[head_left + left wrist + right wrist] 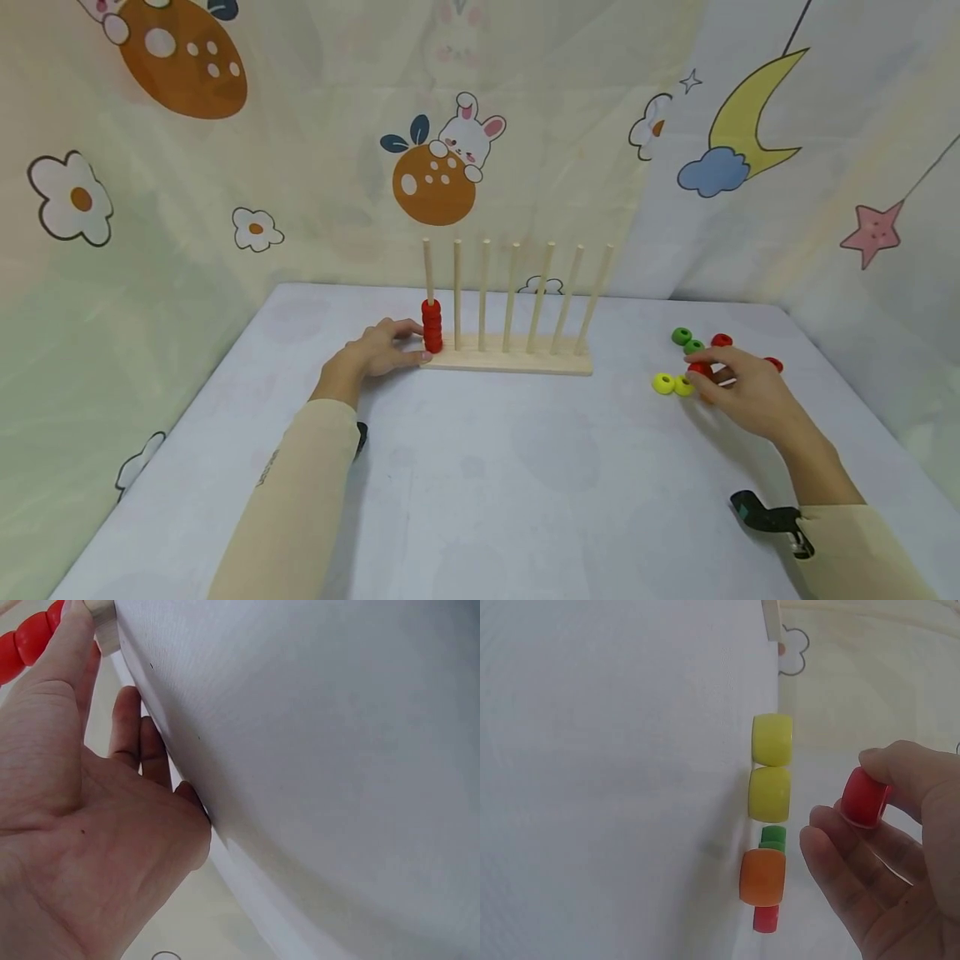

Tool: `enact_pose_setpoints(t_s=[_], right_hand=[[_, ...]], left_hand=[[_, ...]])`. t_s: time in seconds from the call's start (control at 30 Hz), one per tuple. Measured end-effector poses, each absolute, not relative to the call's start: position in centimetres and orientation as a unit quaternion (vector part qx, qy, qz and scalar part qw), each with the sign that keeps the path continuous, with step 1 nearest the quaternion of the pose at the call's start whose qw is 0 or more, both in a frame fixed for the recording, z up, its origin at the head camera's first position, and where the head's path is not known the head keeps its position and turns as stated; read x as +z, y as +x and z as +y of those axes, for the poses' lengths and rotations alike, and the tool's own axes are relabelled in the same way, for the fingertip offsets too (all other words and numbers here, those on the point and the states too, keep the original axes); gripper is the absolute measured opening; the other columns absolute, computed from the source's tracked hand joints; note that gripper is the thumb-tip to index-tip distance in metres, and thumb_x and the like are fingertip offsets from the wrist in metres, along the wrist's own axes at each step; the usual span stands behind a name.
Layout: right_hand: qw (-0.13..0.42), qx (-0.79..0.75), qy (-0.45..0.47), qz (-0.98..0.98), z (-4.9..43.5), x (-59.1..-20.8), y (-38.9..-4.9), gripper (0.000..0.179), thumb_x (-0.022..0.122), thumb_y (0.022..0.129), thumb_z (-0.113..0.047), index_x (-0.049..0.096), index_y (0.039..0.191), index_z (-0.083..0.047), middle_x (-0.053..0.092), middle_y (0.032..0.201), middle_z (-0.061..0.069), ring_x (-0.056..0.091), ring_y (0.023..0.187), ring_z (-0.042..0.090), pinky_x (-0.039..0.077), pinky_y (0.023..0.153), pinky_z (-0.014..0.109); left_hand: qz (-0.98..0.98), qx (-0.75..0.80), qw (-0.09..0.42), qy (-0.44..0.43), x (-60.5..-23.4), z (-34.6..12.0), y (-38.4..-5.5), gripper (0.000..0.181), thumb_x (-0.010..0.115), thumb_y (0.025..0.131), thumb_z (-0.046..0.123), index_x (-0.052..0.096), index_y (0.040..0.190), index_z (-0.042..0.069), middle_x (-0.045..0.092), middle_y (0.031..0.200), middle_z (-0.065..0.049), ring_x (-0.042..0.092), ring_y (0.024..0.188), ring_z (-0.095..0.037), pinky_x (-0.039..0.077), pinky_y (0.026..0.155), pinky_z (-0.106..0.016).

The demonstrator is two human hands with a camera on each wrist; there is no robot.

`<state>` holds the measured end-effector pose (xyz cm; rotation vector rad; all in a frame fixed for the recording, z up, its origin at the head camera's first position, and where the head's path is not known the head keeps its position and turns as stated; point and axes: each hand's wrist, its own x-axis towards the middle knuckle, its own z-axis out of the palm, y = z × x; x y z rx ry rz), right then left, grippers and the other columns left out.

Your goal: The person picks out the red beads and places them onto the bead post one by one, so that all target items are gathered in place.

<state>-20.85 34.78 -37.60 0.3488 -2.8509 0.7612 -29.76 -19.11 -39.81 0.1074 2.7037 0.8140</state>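
A wooden peg rack (pixel 510 362) with a row of upright pegs stands on the table. On its leftmost peg sits a stack of red beads (pixel 432 327). My left hand (pixel 381 347) grips the rack's left end, thumb at the front and a finger behind; the left wrist view shows the thumb against the wood beside the beads. At the right, my right hand (pixel 753 396) pinches a red bead (pixel 865 799) between thumb and finger, held apart from the tabletop. Beneath and beside it lie two yellow beads (pixel 663 383), an orange bead (pixel 763 877) and green beads (pixel 681 336).
Two more red beads lie loose by the right hand, one red bead (pixel 722 340) behind it and another red bead (pixel 773 364) to its right. The white tabletop (pixel 480 483) stretches in front of the rack. A patterned cloth (pixel 322 167) hangs behind the table.
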Motion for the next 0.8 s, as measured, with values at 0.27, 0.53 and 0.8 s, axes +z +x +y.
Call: enact_pose_setpoints(t_s=[0.27, 0.53, 0.8], right_hand=[[0.087, 0.244, 0.113, -0.959, 34.78, -37.13, -20.91, 0.034, 0.072, 0.098, -0.024, 0.068, 0.125, -0.004, 0.067, 0.114, 0.023, 0.069, 0.095, 0.04, 0.052, 0.059, 0.026], [0.088, 0.232, 0.118, -0.962, 35.04, -37.13, -21.02, 0.033, 0.071, 0.098, -0.024, 0.068, 0.124, -0.003, 0.067, 0.114, 0.023, 0.069, 0.095, 0.041, 0.052, 0.059, 0.026], [0.085, 0.242, 0.121, -0.959, 34.84, -37.1, -21.02, 0.033, 0.072, 0.098, -0.024, 0.068, 0.124, -0.003, 0.068, 0.112, 0.02, 0.07, 0.094, 0.039, 0.052, 0.059, 0.026]], left_hand=[[0.946, 0.282, 0.154, 0.042, -40.18, -19.54, -29.93, 0.058, 0.072, 0.089, 0.057, 0.054, 0.141, 0.039, 0.042, 0.154, -0.006, 0.029, 0.145, -0.037, 0.027, 0.11, -0.074], [0.944, 0.287, 0.157, 0.04, -39.99, -19.51, -29.91, 0.06, 0.072, 0.089, 0.057, 0.053, 0.142, 0.038, 0.041, 0.156, -0.006, 0.027, 0.147, -0.038, 0.024, 0.111, -0.075], [0.944, 0.287, 0.158, 0.035, -39.9, -19.35, -29.72, 0.059, 0.072, 0.09, 0.055, 0.053, 0.143, 0.038, 0.041, 0.155, -0.006, 0.027, 0.147, -0.037, 0.026, 0.111, -0.074]])
